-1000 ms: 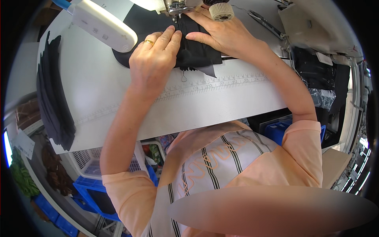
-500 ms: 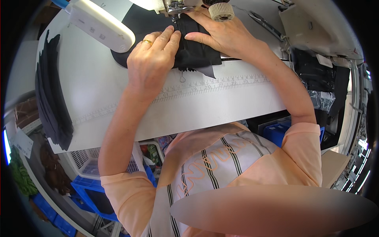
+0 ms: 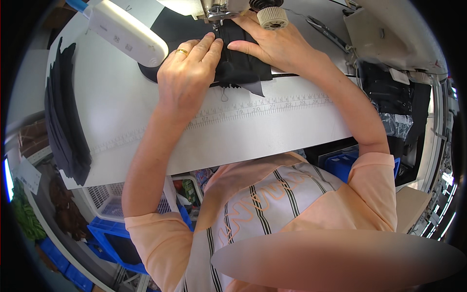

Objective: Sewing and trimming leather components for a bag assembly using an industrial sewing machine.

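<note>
A piece of black fabric (image 3: pixel 241 73) lies on the white table, its upper part beneath the needle area of a sewing machine (image 3: pixel 226 9). My left hand (image 3: pixel 187 68), with a ring on one finger, rests flat on the fabric, fingertips just below the presser foot (image 3: pixel 217 25). To the right, my right hand (image 3: pixel 279 46) lies on the same fabric with the thumb spread toward the left fingertips. Its other fingertips are partly hidden behind the machine's pale knob (image 3: pixel 272 18). From the fabric's near edge stick out a grey corner and a loose thread loop (image 3: pixel 224 96).
A white box-shaped device (image 3: pixel 127 33) reaches in at upper left. Stacked dark fabric pieces (image 3: pixel 65 117) hang at the table's left edge. A ruler scale (image 3: pixel 253 111) crosses the tabletop. Scissors (image 3: pixel 327 33) lie at upper right. Below are a white basket (image 3: pixel 109 202) and blue crate (image 3: pixel 112 243).
Almost nothing differs. The whole view has shifted very slightly; both hands keep their places on the black fabric.
</note>
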The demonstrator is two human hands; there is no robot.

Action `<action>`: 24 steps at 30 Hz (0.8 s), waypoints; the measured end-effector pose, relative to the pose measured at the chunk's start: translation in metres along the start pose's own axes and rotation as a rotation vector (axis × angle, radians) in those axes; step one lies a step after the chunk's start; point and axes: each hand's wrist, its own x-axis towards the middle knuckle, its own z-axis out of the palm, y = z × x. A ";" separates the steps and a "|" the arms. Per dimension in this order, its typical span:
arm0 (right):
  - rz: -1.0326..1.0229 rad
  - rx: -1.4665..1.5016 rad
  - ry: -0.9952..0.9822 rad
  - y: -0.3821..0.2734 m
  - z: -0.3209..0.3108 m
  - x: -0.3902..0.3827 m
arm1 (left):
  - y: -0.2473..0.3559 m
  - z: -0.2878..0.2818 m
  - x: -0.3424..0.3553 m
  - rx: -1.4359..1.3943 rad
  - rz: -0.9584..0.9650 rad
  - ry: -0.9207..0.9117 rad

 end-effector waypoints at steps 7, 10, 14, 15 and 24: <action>0.049 0.097 -0.116 0.001 -0.004 0.004 | 0.000 0.001 0.000 -0.020 -0.016 0.023; 0.053 0.096 -0.097 0.002 -0.005 0.006 | -0.002 0.002 0.001 -0.012 -0.020 0.001; 0.058 0.095 -0.047 0.002 -0.002 0.005 | -0.002 0.001 0.001 -0.022 -0.009 0.002; 0.065 0.090 -0.060 0.002 -0.001 0.005 | -0.002 0.001 0.001 -0.022 -0.010 0.001; 0.055 0.084 0.009 0.001 -0.003 0.003 | -0.002 0.003 0.000 -0.018 -0.011 -0.005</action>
